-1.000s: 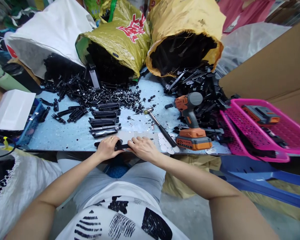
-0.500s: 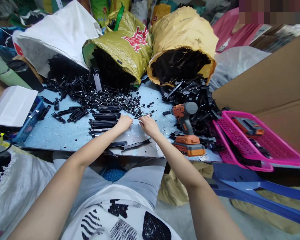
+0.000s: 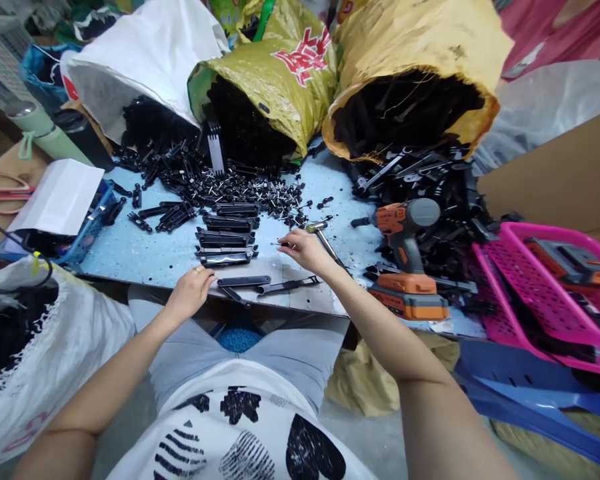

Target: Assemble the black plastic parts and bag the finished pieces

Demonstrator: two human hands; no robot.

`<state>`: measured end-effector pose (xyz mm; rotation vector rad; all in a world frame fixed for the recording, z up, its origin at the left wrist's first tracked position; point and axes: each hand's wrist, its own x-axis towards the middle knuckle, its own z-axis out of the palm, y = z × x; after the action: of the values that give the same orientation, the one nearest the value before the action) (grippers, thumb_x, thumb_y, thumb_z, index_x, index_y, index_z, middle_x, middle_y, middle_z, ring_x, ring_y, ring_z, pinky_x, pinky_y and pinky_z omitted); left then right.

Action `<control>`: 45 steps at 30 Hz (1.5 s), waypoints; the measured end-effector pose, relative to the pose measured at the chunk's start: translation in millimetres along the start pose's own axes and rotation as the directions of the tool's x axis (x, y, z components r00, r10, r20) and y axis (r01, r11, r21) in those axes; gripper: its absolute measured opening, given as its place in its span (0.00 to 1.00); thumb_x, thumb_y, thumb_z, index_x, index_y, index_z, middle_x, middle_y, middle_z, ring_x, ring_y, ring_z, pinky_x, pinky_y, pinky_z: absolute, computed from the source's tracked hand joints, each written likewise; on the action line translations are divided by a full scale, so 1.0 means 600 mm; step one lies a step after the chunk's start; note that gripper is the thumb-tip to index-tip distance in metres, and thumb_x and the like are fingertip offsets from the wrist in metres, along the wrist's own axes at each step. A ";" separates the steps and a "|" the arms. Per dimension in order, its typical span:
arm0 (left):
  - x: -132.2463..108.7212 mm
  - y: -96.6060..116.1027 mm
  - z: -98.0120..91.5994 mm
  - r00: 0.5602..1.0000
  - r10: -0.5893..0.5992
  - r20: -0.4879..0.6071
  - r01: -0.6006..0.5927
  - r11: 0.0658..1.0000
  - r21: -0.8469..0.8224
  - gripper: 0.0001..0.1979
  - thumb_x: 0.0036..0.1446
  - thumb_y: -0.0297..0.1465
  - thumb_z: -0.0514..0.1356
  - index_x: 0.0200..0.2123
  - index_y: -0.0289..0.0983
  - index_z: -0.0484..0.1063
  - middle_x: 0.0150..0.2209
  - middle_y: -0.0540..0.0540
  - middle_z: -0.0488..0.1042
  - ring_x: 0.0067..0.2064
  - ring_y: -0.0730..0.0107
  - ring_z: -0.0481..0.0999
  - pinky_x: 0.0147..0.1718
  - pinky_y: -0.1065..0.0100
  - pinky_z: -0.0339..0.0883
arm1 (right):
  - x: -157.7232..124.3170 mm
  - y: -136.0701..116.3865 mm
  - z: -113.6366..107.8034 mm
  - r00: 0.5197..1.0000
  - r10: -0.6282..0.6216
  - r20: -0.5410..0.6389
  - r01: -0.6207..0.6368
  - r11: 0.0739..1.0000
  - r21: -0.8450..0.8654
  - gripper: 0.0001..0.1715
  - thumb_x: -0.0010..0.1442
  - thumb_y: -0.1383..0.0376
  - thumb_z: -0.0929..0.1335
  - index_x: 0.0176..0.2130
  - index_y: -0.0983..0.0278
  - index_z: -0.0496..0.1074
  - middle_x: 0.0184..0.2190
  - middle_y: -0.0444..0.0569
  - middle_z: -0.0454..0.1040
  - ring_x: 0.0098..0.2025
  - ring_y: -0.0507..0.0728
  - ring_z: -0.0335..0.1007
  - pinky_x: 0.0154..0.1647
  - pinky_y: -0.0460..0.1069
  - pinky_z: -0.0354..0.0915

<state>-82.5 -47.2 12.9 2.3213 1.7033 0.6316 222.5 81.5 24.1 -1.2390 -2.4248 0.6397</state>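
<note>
My right hand (image 3: 306,251) is pinched on a small screw over the blue table (image 3: 130,250), just left of the hammer (image 3: 325,241). My left hand (image 3: 193,291) rests at the table's near edge, fingers curled, touching the left end of a long black plastic part (image 3: 243,281). A second thin black part (image 3: 287,286) lies beside it. Behind them sits a stack of black assembled parts (image 3: 226,237), and beyond that a scatter of small black screws (image 3: 250,190).
An orange cordless drill (image 3: 405,257) stands right of my hand. Three open sacks of black parts (image 3: 405,113) line the back. A pink basket (image 3: 545,293) is at the right, a blue tray with a white box (image 3: 57,197) at the left, with red scissors (image 3: 0,190) and a blue chair (image 3: 530,400).
Both hands went from the near edge to the screw pile. Now the left hand is back at the near edge by the long black part, and the right hand has drawn back slightly, pinching a screw.
</note>
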 end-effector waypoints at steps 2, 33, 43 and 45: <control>-0.008 0.007 -0.001 0.999 0.017 0.045 -0.019 0.998 0.055 0.12 0.64 0.32 0.48 0.38 0.35 0.70 0.32 0.43 0.70 0.35 0.64 0.71 0.36 0.64 0.66 | -0.008 -0.024 -0.002 0.998 -0.027 0.048 0.026 0.999 0.021 0.12 0.60 0.63 0.66 0.40 0.66 0.74 0.37 0.52 0.73 0.35 0.54 0.69 0.39 0.48 0.63; 0.007 -0.020 0.061 0.963 0.258 -0.077 -0.253 0.965 0.073 0.18 0.66 0.29 0.45 0.56 0.33 0.62 0.35 0.40 0.74 0.39 0.64 0.74 0.42 0.60 0.69 | -0.019 -0.103 0.010 0.891 -0.116 0.438 0.194 0.971 -0.138 0.06 0.57 0.70 0.68 0.37 0.65 0.75 0.34 0.49 0.77 0.37 0.54 0.72 0.37 0.44 0.60; 0.007 -0.006 0.056 0.980 0.197 0.029 -0.199 0.958 0.204 0.16 0.64 0.31 0.48 0.52 0.34 0.67 0.45 0.34 0.73 0.47 0.55 0.71 0.42 0.54 0.63 | -0.089 -0.050 0.078 0.963 -0.232 0.140 0.242 0.969 -0.060 0.14 0.65 0.63 0.61 0.47 0.64 0.70 0.41 0.54 0.75 0.41 0.54 0.71 0.43 0.49 0.65; 0.017 0.016 0.062 0.964 0.258 0.061 -0.265 0.946 0.187 0.18 0.63 0.34 0.51 0.54 0.35 0.65 0.52 0.34 0.70 0.54 0.53 0.67 0.49 0.52 0.58 | -0.108 -0.029 0.097 0.958 -0.285 0.036 0.285 0.959 0.006 0.17 0.64 0.61 0.61 0.51 0.63 0.67 0.46 0.55 0.74 0.45 0.55 0.69 0.46 0.51 0.66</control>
<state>-55.3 -37.2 -14.1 2.7074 1.5138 0.4806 218.7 5.5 -21.8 -0.8575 -2.5648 0.5820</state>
